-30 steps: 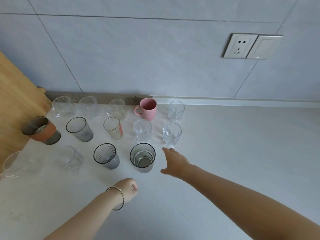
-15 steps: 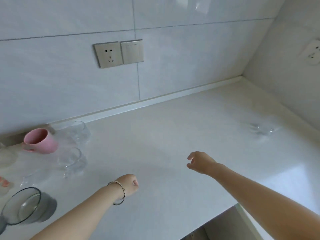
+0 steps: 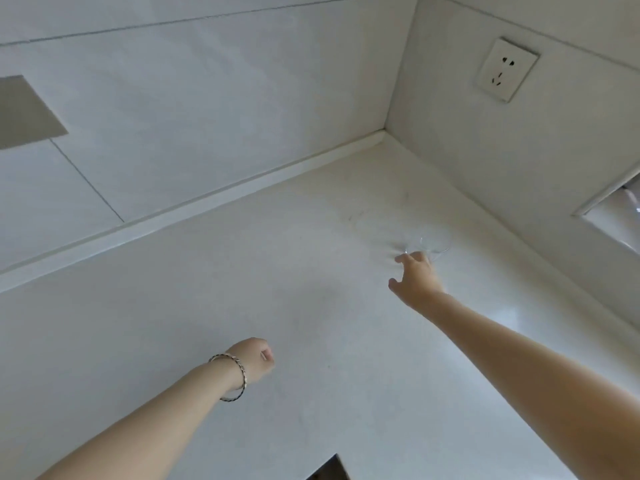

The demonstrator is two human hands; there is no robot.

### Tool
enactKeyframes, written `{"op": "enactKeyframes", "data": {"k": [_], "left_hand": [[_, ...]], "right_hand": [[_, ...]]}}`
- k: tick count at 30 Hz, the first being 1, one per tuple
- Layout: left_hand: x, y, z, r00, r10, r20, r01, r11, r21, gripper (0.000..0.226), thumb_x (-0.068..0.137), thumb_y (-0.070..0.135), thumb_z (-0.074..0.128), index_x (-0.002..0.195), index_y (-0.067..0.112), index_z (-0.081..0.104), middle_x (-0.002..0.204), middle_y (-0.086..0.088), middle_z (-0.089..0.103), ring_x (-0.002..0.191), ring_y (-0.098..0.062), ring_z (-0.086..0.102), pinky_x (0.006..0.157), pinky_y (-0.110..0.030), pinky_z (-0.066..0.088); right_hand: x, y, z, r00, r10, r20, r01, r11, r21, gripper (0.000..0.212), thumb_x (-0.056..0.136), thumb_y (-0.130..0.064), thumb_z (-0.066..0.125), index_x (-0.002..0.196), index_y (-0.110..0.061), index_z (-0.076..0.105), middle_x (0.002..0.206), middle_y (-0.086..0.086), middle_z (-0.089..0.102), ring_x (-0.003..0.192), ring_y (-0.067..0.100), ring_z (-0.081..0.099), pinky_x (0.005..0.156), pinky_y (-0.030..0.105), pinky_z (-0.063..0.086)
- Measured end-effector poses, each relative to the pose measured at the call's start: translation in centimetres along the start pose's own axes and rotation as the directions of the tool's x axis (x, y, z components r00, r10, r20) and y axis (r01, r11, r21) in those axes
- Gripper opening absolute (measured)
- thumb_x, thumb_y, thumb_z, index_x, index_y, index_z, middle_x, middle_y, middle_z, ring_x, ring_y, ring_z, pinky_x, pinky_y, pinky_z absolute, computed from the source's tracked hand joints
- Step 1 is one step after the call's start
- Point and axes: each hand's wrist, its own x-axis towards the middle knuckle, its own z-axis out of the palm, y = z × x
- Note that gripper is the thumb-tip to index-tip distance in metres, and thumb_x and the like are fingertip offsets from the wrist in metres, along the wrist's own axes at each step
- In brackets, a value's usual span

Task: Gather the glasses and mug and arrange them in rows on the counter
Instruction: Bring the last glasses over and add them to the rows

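One glass point(image 3: 433, 242) stands ungathered near the counter point(image 3: 277, 271) corner. The right hand point(image 3: 415, 278) reaches toward it, fingers spread, gripping nothing. The left hand point(image 3: 254, 358) is fisted, empty.

The counter point(image 3: 277, 306) fills the middle and lower frame and runs back into a corner at upper right, where the rear wall point(image 3: 207, 81) meets the side wall point(image 3: 519, 174). A strip point(image 3: 207, 202) lies along the foot of the rear wall, from the left edge up to that corner. A glass point(image 3: 433, 242) stands on the counter right of centre, near the side wall and before the corner. The right hand point(image 3: 417, 280) is just below and left of the glass, fingertips point(image 3: 401, 258) at its near side. The left hand point(image 3: 254, 358) hangs over the counter at lower centre, well apart from the glass, with a bracelet point(image 3: 232, 375) at its wrist. A socket point(image 3: 506, 73) sits on the side wall above the glass. A plate point(image 3: 24, 112) sits on the rear wall at the left edge. A notch point(image 3: 329, 471) cuts the counter's near edge at bottom centre.
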Motion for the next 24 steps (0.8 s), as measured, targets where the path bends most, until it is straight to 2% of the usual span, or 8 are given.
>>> {"op": "enactKeyframes", "data": {"k": [4, 6, 9, 11, 14, 16, 20, 24], "left_hand": [[2.2, 1.7, 0.1, 1.000, -0.016, 0.013, 0.016, 0.999, 0.028, 0.020, 0.092, 0.017, 0.041, 0.075, 0.024, 0.047, 0.094, 0.002, 0.054, 0.087, -0.016, 0.050, 0.075, -0.020, 0.037], [3.0, 2.0, 0.1, 1.000, -0.020, 0.019, 0.020, 0.999, 0.043, 0.015, 0.093, 0.016, 0.041, 0.080, 0.021, 0.049, 0.092, 0.001, 0.054, 0.086, -0.016, 0.050, 0.074, -0.019, 0.037], [3.7, 2.1, 0.2, 0.999, -0.046, 0.019, 0.045, 0.998, 0.046, 0.028, 0.092, 0.017, 0.042, 0.066, 0.028, 0.043, 0.092, 0.002, 0.055, 0.087, -0.015, 0.051, 0.075, -0.019, 0.037], [4.0, 2.2, 0.3, 0.998, -0.067, 0.020, 0.066, 0.997, 0.045, 0.032, 0.092, 0.018, 0.042, 0.062, 0.029, 0.039, 0.089, 0.002, 0.054, 0.085, -0.016, 0.051, 0.073, -0.019, 0.037], [3.9, 2.1, 0.3, 0.996, -0.092, 0.021, 0.091, 0.996, 0.022, 0.034, 0.092, 0.017, 0.042, 0.061, 0.030, 0.039, 0.085, 0.002, 0.052, 0.085, -0.016, 0.050, 0.067, -0.020, 0.037], [3.4, 1.7, 0.3, 0.994, -0.104, 0.026, 0.104, 0.995, 0.010, 0.033, 0.092, 0.017, 0.042, 0.062, 0.031, 0.039, 0.089, 0.002, 0.053, 0.086, -0.015, 0.050, 0.072, -0.019, 0.037], [2.2, 0.0, 0.2, 0.991, -0.135, 0.019, 0.135, 0.991, -0.018, 0.026, 0.091, 0.017, 0.042, 0.068, 0.028, 0.044, 0.094, 0.002, 0.054, 0.089, -0.015, 0.051, 0.077, -0.020, 0.038], [-0.3, -2.8, 0.1, 0.986, -0.167, 0.019, 0.168, 0.984, -0.059, 0.027, 0.091, 0.014, 0.042, 0.068, 0.028, 0.045, 0.098, 0.002, 0.054, 0.090, -0.014, 0.049, 0.077, -0.019, 0.036]], "right_hand": [[4.6, 2.7, -2.7, 0.994, 0.027, -0.108, -0.033, 0.998, -0.052, 0.067, 0.087, -0.026, 0.060, 0.146, -0.017, 0.030, 0.152, 0.010, 0.023, 0.139, 0.031, 0.025, 0.112, 0.039, 0.029], [6.7, 3.9, -3.4, 0.992, 0.098, -0.076, -0.104, 0.992, -0.074, 0.078, 0.085, -0.032, 0.063, 0.149, -0.021, 0.020, 0.155, 0.010, 0.017, 0.139, 0.035, 0.022, 0.112, 0.041, 0.027], [9.1, 5.3, -2.9, 0.982, 0.188, 0.018, -0.187, 0.982, -0.038, 0.087, 0.083, -0.037, 0.066, 0.150, -0.022, 0.013, 0.153, 0.013, 0.018, 0.136, 0.038, 0.029, 0.109, 0.042, 0.032], [10.0, 5.9, -2.1, 0.980, 0.198, 0.028, -0.199, 0.980, 0.031, 0.084, 0.083, -0.033, 0.067, 0.148, -0.018, 0.018, 0.149, 0.013, 0.021, 0.131, 0.039, 0.037, 0.104, 0.042, 0.039], [10.2, 6.2, -1.7, 0.981, 0.186, -0.055, -0.181, 0.979, 0.095, 0.076, 0.079, -0.028, 0.071, 0.142, -0.014, 0.030, 0.141, 0.014, 0.031, 0.120, 0.040, 0.049, 0.096, 0.042, 0.048], [9.9, 6.1, -1.9, 0.979, 0.188, -0.082, -0.178, 0.977, 0.114, 0.082, 0.073, -0.030, 0.077, 0.140, -0.015, 0.033, 0.136, 0.013, 0.037, 0.114, 0.038, 0.055, 0.091, 0.041, 0.051], [7.7, 4.4, -1.3, 0.993, 0.114, -0.026, -0.114, 0.993, 0.022, 0.090, 0.066, -0.034, 0.081, 0.141, -0.016, 0.034, 0.135, 0.007, 0.039, 0.117, 0.033, 0.052, 0.088, 0.038, 0.051], [4.1, 0.0, 0.4, 0.994, -0.084, 0.067, 0.086, 0.996, -0.033, 0.088, 0.065, -0.029, 0.081, 0.140, -0.020, 0.036, 0.134, 0.004, 0.039, 0.118, 0.031, 0.048, 0.089, 0.035, 0.049]]}}
